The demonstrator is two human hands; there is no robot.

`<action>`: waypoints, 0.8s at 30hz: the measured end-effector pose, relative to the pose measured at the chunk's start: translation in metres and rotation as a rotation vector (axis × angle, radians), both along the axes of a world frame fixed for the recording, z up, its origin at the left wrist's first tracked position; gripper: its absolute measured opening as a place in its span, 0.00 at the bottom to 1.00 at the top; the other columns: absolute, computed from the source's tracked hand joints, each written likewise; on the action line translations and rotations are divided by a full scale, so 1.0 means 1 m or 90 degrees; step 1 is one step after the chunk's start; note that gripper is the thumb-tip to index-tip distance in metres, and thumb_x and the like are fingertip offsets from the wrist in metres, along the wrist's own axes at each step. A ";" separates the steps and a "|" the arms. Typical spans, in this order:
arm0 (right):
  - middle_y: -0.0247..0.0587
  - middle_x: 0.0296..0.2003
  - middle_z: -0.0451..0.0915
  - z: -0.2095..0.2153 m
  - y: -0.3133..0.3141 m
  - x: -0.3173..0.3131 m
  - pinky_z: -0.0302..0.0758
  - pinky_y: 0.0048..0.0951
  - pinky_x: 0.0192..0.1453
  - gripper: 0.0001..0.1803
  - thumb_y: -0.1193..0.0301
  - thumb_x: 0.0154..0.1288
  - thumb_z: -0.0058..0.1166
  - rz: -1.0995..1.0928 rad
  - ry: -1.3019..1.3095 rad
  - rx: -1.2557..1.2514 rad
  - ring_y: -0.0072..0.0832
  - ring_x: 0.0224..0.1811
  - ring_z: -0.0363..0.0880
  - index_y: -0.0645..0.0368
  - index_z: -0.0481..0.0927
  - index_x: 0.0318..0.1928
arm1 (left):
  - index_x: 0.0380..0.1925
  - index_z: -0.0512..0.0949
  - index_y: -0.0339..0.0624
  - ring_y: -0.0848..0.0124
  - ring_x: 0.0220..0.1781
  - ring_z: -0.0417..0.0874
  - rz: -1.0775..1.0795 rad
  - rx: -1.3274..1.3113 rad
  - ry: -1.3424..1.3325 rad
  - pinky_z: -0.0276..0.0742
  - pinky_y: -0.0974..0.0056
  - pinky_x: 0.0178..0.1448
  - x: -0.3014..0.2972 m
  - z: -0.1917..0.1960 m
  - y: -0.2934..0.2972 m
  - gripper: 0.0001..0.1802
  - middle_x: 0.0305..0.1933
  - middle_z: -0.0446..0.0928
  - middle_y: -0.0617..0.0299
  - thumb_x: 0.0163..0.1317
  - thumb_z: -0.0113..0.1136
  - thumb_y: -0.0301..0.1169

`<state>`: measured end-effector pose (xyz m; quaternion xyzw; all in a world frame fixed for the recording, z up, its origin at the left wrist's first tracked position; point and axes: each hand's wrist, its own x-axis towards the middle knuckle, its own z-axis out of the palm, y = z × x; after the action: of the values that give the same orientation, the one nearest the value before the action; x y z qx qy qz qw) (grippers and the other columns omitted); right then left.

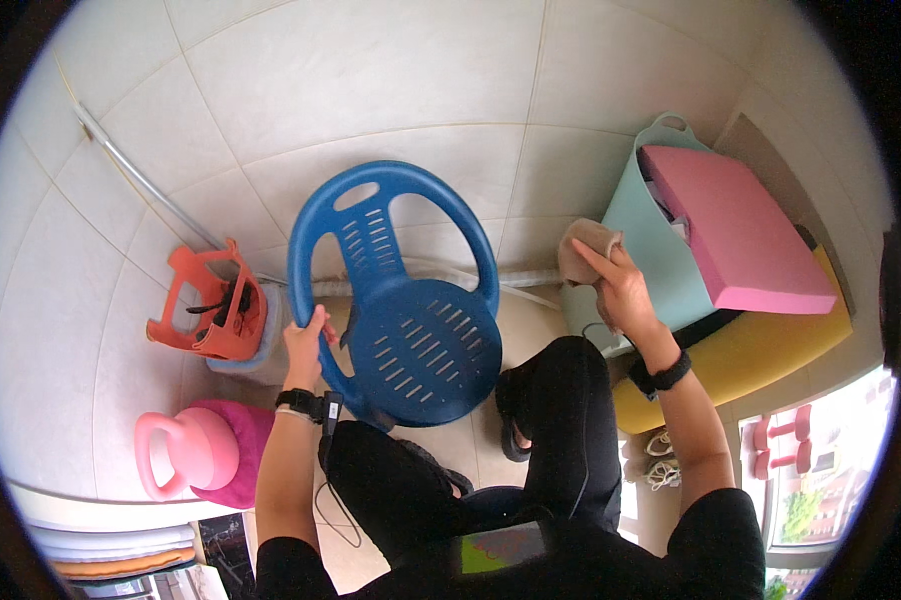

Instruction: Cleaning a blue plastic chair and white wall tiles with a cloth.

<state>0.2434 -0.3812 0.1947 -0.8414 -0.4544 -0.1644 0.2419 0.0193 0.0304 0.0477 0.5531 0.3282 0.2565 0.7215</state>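
A small blue plastic chair [426, 355] with a slotted seat and backrest is in front of my knees. My left hand [306, 345] is closed round the left side of its curved arm rail. To the right of the chair, my right hand [623, 290] holds a bunched beige cloth [586, 250], raised beside a pale green tub and apart from the chair. Its index finger lies stretched along the cloth.
The pale green tub [626, 215] holds a pink foam block [741, 230]; a yellow rolled mat [751, 365] lies beside it. At left are an orange basket [211, 335] and a pink kettlebell [196, 450]. Pink dumbbells [783, 445] stand by the window. A tiled wall [371, 80] rises behind.
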 end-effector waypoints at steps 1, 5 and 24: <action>0.54 0.51 0.75 0.009 0.002 -0.009 0.71 0.42 0.60 0.37 0.92 0.48 0.40 0.001 -0.013 0.003 0.53 0.56 0.70 0.52 0.75 0.59 | 0.30 0.77 0.35 0.71 0.20 0.77 -0.026 -0.003 -0.002 0.74 0.68 0.24 0.005 0.004 0.001 0.15 0.20 0.75 0.59 0.61 0.64 0.39; 0.56 0.53 0.74 0.028 0.001 -0.042 0.69 0.41 0.63 0.37 0.93 0.46 0.39 0.026 -0.020 0.061 0.54 0.57 0.70 0.56 0.76 0.58 | 0.31 0.77 0.33 0.70 0.21 0.77 -0.121 0.024 0.011 0.73 0.67 0.25 0.022 0.003 -0.001 0.17 0.20 0.75 0.58 0.62 0.63 0.40; 0.52 0.59 0.70 0.046 0.018 -0.125 0.69 0.33 0.63 0.25 0.90 0.59 0.46 0.008 0.119 0.070 0.40 0.61 0.70 0.63 0.75 0.58 | 0.37 0.77 0.33 0.63 0.26 0.81 -0.170 0.138 -0.004 0.77 0.62 0.33 0.115 -0.063 0.005 0.23 0.25 0.79 0.52 0.55 0.68 0.44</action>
<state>0.1179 -0.3630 0.2403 -0.8355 -0.4255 -0.1083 0.3303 0.1339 0.0356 -0.0154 0.6655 0.2197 0.1939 0.6865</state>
